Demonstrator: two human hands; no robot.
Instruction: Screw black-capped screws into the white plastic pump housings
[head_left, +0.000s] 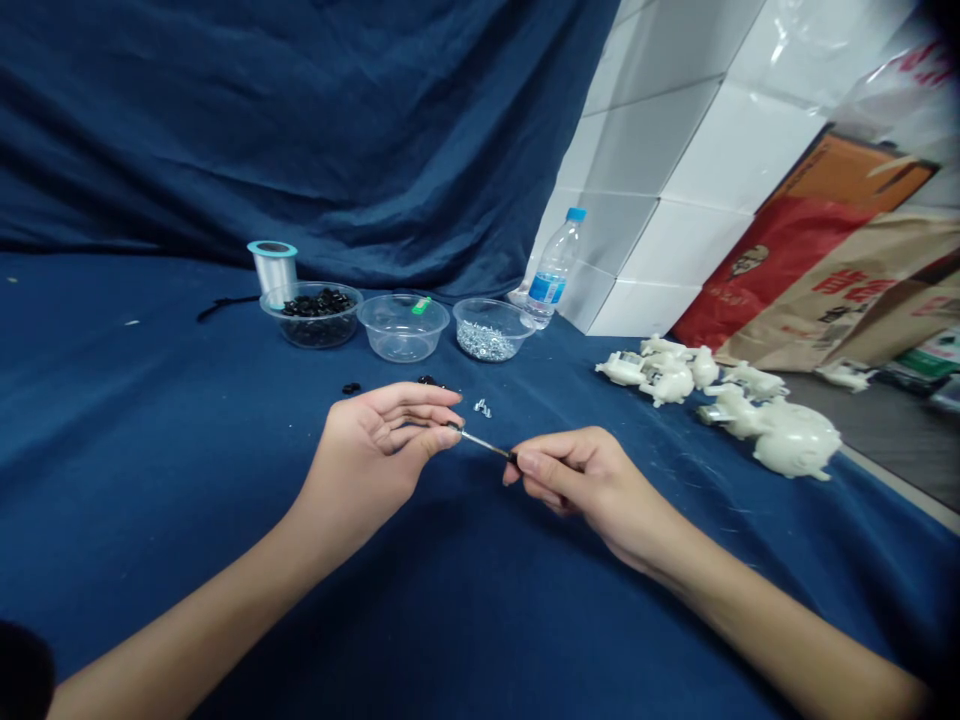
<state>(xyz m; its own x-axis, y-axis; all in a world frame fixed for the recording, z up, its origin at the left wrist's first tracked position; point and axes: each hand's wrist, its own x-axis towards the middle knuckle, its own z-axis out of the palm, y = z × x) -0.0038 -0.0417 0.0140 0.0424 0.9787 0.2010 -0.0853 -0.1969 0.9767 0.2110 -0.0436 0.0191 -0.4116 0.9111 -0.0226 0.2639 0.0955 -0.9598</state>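
Observation:
My right hand [585,490] is shut on a small screwdriver [481,442], gripping its dark handle end between thumb and fingers. The thin metal shaft points left to my left hand [367,450]. There, thumb and fingertips pinch a tiny dark part [454,427] at the shaft's tip; it is mostly hidden. A few loose black pieces [427,380] lie on the blue cloth just beyond my left fingers. A small cluster of silver screws [482,407] lies between my hands, a little farther away.
Three clear plastic bowls [403,340] stand in a row beyond my hands, one holding black pieces [315,305], another silver screws [486,342]. Nearby are a spool of clear thread [274,275] and a water bottle [553,268]. Cream plastic animal figures [667,378] lie at the right.

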